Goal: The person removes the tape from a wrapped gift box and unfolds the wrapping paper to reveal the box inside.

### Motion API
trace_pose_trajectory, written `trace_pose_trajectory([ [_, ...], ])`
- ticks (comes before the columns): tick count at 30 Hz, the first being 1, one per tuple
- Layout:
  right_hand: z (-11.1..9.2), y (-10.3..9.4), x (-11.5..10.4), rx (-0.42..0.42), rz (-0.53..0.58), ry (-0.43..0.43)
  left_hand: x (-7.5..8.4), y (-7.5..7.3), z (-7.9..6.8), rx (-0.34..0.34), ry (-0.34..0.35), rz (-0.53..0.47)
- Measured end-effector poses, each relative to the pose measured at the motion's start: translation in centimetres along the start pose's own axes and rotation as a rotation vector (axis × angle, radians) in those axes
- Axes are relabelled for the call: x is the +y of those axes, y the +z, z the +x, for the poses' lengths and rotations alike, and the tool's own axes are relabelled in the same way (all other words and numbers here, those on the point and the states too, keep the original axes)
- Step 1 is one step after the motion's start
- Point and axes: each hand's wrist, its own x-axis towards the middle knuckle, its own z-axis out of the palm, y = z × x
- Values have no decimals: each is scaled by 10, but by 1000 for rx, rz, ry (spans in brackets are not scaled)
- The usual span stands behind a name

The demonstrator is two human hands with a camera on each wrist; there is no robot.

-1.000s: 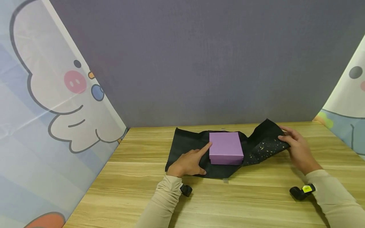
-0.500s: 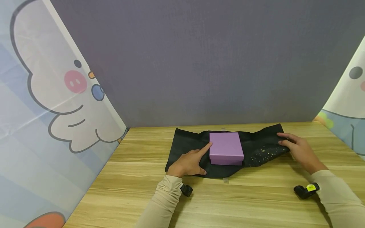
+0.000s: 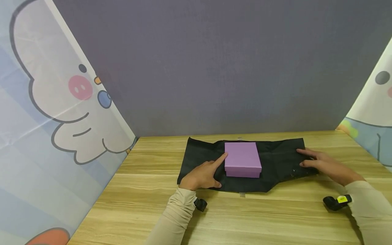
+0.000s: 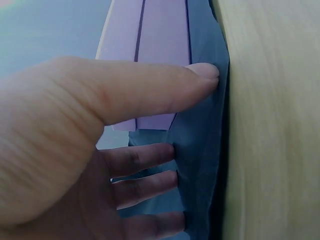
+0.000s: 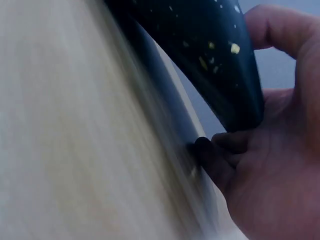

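A purple lidded box (image 3: 242,154) sits on a black sheet (image 3: 284,153) whose underside shows gold flecks. My left hand (image 3: 202,175) lies over the sheet's left part, its straight index fingertip at the box's left side. In the left wrist view, the thumb (image 4: 150,87) crosses in front of the box's side, with the other fingers spread over the sheet. At the sheet's right end, my right hand (image 3: 327,165) holds the edge, thumb and index finger on top. The right wrist view shows the lifted speckled edge (image 5: 215,60) between the thumb and fingers curled under it.
The sheet lies on a light wood-grain table (image 3: 263,217). Behind stands a plain grey panel (image 3: 226,68). Cartoon-printed curtains (image 3: 49,129) border both sides, and a small camera is strapped to each wrist.
My right hand has moved right and slightly toward me, unfolding the sheet's right end so less of the speckled underside shows. My left hand and the box have stayed put.
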Motion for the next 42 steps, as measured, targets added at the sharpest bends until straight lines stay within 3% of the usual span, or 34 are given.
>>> trace_pose_trajectory([
  [7, 9, 8, -11, -8, -126, 55, 0, 1, 0, -3, -3, -25],
  [14, 14, 17, -10, 2, -245, -14, 2, 1, -1, -9, -9, -34],
  [20, 17, 27, -15, 51, -400, -22, 2, 1, 0, -8, -10, -24],
  [23, 17, 32, -20, 62, -451, -8, 2, 1, 1, -5, 0, -20],
  [29, 12, 36, -34, 68, -452, 52, 3, 0, 1, -4, 14, -13],
  [42, 6, 49, -65, 73, -833, 158, 1, 1, -3, -4, 0, -5],
])
